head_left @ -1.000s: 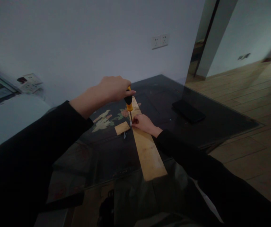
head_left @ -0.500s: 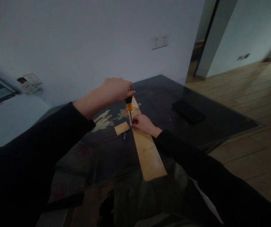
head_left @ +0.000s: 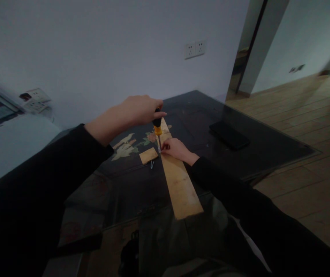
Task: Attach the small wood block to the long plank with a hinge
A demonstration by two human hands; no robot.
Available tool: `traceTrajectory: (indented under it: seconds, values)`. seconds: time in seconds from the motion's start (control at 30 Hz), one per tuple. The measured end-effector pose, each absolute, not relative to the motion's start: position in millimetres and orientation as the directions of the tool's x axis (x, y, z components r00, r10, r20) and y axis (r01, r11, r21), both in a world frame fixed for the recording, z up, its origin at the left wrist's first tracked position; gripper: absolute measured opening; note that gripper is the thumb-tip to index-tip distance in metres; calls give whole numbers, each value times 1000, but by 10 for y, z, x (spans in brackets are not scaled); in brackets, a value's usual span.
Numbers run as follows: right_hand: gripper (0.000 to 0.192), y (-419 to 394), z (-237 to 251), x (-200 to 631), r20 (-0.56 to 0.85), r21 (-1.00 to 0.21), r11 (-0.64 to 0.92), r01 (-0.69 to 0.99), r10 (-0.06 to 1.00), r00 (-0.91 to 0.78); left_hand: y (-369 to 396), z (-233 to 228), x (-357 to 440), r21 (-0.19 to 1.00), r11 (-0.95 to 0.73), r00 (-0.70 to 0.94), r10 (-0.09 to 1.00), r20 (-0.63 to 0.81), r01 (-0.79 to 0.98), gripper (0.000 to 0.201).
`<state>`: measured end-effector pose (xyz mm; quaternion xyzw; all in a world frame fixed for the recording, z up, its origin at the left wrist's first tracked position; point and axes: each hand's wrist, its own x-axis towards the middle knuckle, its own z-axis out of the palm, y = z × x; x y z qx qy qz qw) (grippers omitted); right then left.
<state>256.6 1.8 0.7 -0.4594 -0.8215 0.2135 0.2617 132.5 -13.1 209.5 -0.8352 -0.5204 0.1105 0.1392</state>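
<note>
Barely shifted, left hand [head_left: 141, 109] grips screwdriver [head_left: 157, 127] over plank [head_left: 179, 184].

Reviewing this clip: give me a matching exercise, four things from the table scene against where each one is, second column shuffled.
1 screwdriver
2 small wood piece
3 black phone
4 long wooden plank

a under the right hand, overhanging the table's near edge
b flat on the dark table, off to the right
c upright in the left hand
d just left of the plank

Pairs: 1-c, 2-d, 3-b, 4-a
</note>
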Motion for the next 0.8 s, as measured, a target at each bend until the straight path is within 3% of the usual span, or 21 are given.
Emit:
traceTrajectory:
  seconds: [0.1, 0.33, 0.57, 0.8]
  values:
    - [7, 31, 24, 2587, 225, -600, 499, 625, 855, -466, -127, 2082, 1318, -343, -412, 430, 903, -27, 844, 52]
    - [11, 71, 19, 2639, 212, -662, 518, 542, 823, -528, -95, 2128, 1335, -286, -524, 502, 852, -150, 802, 54]
    - [13, 57, 49, 2648, 212, -668, 512, 541, 827, -521, -140, 2027, 1370, -237, -495, 501, 865, -37, 836, 48]
    - [19, 119, 65, 2725, 186, -679, 503, 535, 823, -537, -105, 2124, 1317, -168, -448, 446, 894, -54, 878, 55]
